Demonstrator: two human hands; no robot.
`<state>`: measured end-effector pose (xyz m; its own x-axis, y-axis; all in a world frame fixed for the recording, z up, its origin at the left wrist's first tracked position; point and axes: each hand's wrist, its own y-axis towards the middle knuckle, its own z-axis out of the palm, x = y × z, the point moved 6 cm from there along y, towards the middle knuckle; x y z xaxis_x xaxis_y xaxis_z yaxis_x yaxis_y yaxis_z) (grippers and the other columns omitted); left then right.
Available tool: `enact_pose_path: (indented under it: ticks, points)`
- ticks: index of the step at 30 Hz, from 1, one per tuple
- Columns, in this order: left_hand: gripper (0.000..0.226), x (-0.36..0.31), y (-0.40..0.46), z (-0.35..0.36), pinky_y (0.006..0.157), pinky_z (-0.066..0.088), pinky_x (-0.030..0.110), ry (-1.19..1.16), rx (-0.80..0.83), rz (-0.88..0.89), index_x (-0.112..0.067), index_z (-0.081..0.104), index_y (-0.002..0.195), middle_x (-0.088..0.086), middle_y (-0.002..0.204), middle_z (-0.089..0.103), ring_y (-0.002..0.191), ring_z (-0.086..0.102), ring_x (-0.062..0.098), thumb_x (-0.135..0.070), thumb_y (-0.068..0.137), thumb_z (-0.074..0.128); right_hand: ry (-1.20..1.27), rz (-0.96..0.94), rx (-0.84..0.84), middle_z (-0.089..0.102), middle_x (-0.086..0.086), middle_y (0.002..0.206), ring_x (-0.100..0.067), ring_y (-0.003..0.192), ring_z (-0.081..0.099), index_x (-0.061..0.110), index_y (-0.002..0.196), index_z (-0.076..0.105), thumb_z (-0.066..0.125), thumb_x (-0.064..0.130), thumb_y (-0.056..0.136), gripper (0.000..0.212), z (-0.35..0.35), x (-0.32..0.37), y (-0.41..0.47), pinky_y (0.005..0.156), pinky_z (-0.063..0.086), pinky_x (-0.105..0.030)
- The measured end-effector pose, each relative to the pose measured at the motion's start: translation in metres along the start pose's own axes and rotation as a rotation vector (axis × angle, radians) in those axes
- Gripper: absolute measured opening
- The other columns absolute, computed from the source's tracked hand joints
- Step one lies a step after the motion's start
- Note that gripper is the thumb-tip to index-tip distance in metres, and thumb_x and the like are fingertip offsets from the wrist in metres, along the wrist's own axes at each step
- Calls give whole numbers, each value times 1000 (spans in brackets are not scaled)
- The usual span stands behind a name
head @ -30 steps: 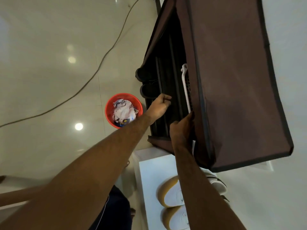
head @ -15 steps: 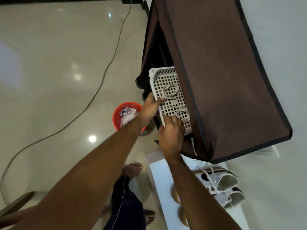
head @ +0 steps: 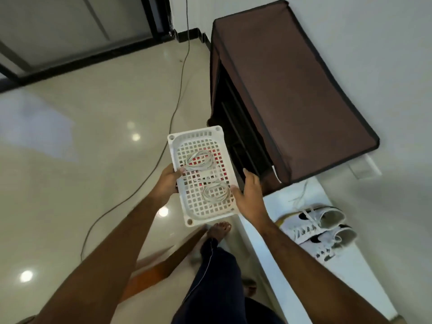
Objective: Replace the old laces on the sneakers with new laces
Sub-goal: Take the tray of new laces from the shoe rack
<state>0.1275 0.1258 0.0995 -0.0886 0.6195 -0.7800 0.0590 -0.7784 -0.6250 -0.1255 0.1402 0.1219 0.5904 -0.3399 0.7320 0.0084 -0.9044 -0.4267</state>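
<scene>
Left hand's (head: pixel 166 182) fingers vanish under the white basket (head: pixel 200 216), so that grip can't be read. The shoe rack's (head: pixel 289 94) shelves sit in deep shadow, and the counter (head: pixel 350 284) runs off the bottom edge.

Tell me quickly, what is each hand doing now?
Left hand: grips the white basket by its left rim.
Right hand: holds the basket's right rim.
</scene>
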Motion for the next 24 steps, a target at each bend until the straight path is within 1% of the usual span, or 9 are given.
enact_pose_path:
  ticks: [2,5,9,12,15,18,20,22,24]
  points:
    - [27,-4,-24,5,80,61,48,56,84,-6,-24,59,130,6,119,73,110,69,33,-21,105,50,279,148,100,52,-2,140,-17,124,54,16,150,42,52,29,106,47,0,-10,-18,107,45,-38]
    - [35,-11,-56,35,82,60,48,197,239,4,-19,52,141,9,124,71,111,70,31,-23,106,48,438,185,85,68,-3,118,-23,110,66,21,123,59,46,27,109,20,-21,-26,-51,97,54,-42]
    - [39,-12,-84,105,79,61,45,334,431,22,-21,50,142,6,123,72,109,71,27,-28,104,52,511,254,-6,71,-6,115,-25,105,70,18,118,62,42,25,109,23,-61,-69,-104,83,59,-41]
    - [38,8,-97,143,77,62,47,314,426,-3,-24,50,140,6,126,70,111,69,29,-22,102,55,510,293,-142,71,-5,107,-22,92,68,22,108,65,42,20,106,23,-92,-101,-142,79,56,-42]
    - [44,42,-114,179,78,61,51,219,406,-55,-22,47,144,9,134,66,120,64,33,-14,101,55,597,421,-215,67,-14,102,-19,77,64,15,106,63,41,16,106,22,-119,-150,-190,63,55,-33]
    - [50,69,-131,186,87,56,61,208,325,-52,-20,43,148,13,139,61,124,61,37,-11,100,55,711,385,-215,70,-11,109,-24,92,71,13,113,66,43,34,109,31,-123,-177,-214,74,63,-38]
    - [48,82,-149,193,91,54,64,221,317,-35,-17,42,148,15,140,60,125,60,39,-10,102,55,727,348,-233,72,-5,110,-21,95,71,18,117,70,45,41,107,34,-125,-188,-224,73,61,-31]
    - [46,91,-168,204,90,57,56,242,352,-60,-12,42,147,18,136,62,120,64,37,-5,103,51,678,305,-224,72,-6,108,-17,89,69,19,116,71,48,41,106,34,-127,-194,-231,69,55,-26]
    - [41,100,-180,222,82,62,46,314,398,-92,-11,46,144,19,130,65,110,69,32,-6,103,52,653,266,-216,71,-14,107,-25,94,69,8,113,71,51,38,106,37,-129,-204,-240,81,57,-37]
